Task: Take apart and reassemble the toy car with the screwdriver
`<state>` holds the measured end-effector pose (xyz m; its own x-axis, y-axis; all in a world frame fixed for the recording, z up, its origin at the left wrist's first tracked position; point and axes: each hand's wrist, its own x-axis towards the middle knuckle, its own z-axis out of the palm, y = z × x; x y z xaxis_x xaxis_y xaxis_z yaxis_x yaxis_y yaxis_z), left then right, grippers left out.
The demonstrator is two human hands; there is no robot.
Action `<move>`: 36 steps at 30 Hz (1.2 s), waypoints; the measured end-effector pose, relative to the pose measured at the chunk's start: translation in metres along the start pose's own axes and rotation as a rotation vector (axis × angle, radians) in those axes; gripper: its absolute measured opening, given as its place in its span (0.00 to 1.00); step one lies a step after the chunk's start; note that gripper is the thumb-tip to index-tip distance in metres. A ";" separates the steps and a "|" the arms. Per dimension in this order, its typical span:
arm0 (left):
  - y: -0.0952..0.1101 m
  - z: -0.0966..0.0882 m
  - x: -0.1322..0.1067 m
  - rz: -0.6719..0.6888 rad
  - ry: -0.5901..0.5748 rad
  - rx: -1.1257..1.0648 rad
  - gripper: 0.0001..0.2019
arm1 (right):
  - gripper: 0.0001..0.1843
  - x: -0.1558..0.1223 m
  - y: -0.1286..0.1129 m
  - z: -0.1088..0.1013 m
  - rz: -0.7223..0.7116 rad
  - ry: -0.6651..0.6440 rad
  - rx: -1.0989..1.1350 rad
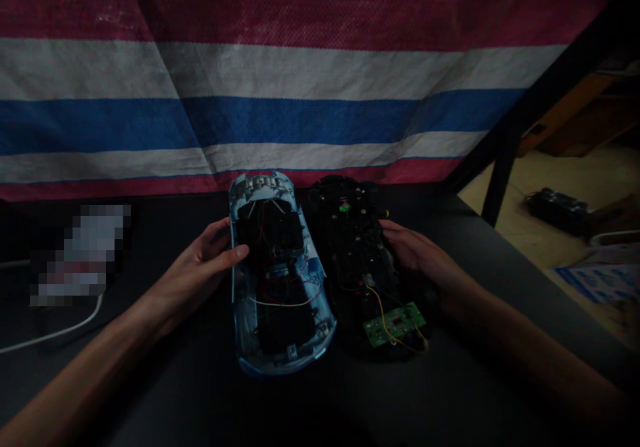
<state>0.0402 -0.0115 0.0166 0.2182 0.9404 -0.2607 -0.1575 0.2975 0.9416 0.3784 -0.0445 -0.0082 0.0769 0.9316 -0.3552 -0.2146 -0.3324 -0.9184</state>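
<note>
The matt black tabletop point(180, 393) ran across the foreground. At 5 o'clock from the middle of the view, a flat, green circuit board point(403, 322) lay over the near end of the black toy-car chassis point(357, 247), a thin yellow wire point(382, 310) looping across it. The chassis was knobbly, dark plastic, dotted with screws. Just beside it, at 7 o'clock, the glossy blue toy-car shell point(315, 263) lay hollow side up, curved like a tub, with fine wires and black parts inside.

At 8 o'clock the left hand point(210, 253) held the shell, thumb over its rim. At 4 o'clock the right hand point(413, 250) lay against the chassis's side; whether it gripped could not be told.

At 9 o'clock lay a pixelated object point(83, 253) near a smooth white cable point(93, 317). Beyond, at 12 o'clock, hung a creased, woven tarp point(310, 123) striped red, white and blue. At 3 o'clock a blocky black object point(557, 210) sat on the pale floor point(533, 250).
</note>
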 end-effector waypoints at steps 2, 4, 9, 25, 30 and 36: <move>0.001 0.001 0.000 -0.002 0.032 -0.007 0.29 | 0.20 0.000 0.000 0.000 0.005 0.029 0.020; 0.001 0.003 -0.001 0.005 0.048 -0.001 0.29 | 0.20 0.000 0.000 -0.001 0.017 0.043 0.023; 0.003 0.005 -0.003 -0.010 0.097 0.009 0.29 | 0.21 0.000 0.002 -0.002 -0.025 0.014 -0.018; 0.005 0.001 0.000 0.154 0.120 0.121 0.30 | 0.21 0.038 -0.003 0.027 -0.202 -0.145 -0.003; 0.003 -0.001 0.004 0.141 0.143 0.085 0.32 | 0.19 0.033 -0.003 0.027 -0.202 -0.172 0.011; 0.001 -0.001 0.007 0.168 0.160 0.076 0.31 | 0.19 0.037 -0.001 0.028 -0.216 -0.138 0.073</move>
<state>0.0408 -0.0042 0.0151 0.0390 0.9915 -0.1239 -0.1046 0.1273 0.9863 0.3543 -0.0060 -0.0152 -0.0036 0.9927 -0.1205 -0.2773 -0.1167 -0.9537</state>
